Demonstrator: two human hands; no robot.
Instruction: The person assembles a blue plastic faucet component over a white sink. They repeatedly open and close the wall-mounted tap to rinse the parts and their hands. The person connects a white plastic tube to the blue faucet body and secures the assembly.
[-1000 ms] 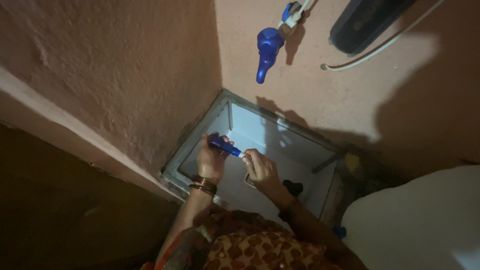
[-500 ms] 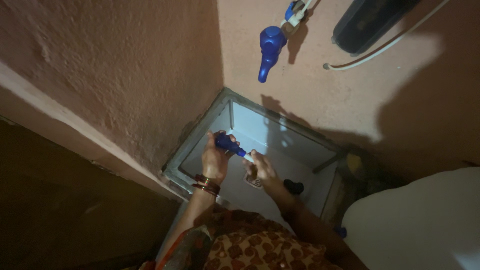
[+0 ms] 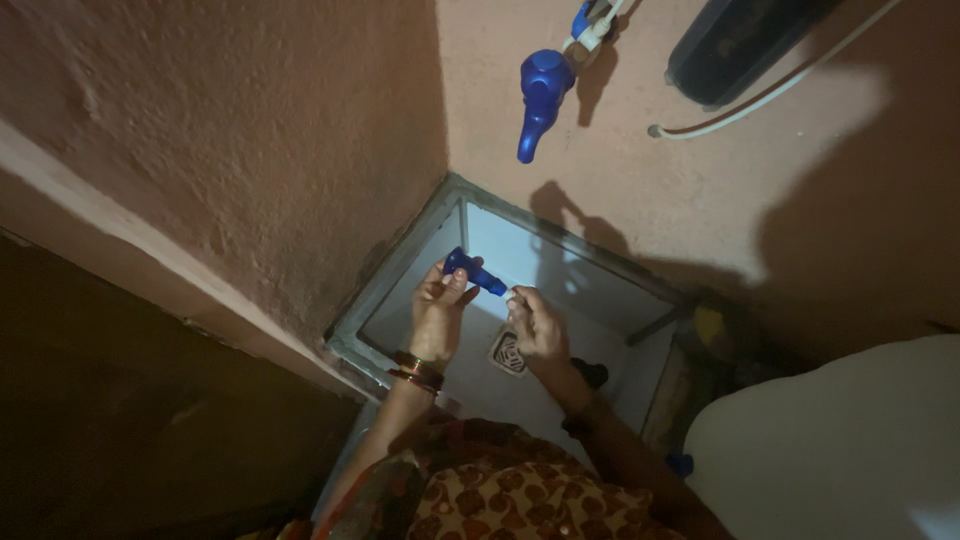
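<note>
Head view: both forearms reach forward over the sunken basin (image 3: 400, 290). Left hand (image 3: 437, 318) is raised, fingers curled, gripping a blue tap (image 3: 473, 271) above the drain (image 3: 508, 352). Right hand (image 3: 537, 328), just beside it, pinches the tap's pale end. A second blue tap (image 3: 540, 95) projects from the wall above the basin.

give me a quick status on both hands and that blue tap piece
Left hand grips blue tap piece over the floor basin. Right hand pinches its white end. Nothing between the hands; floor drain below.
</note>
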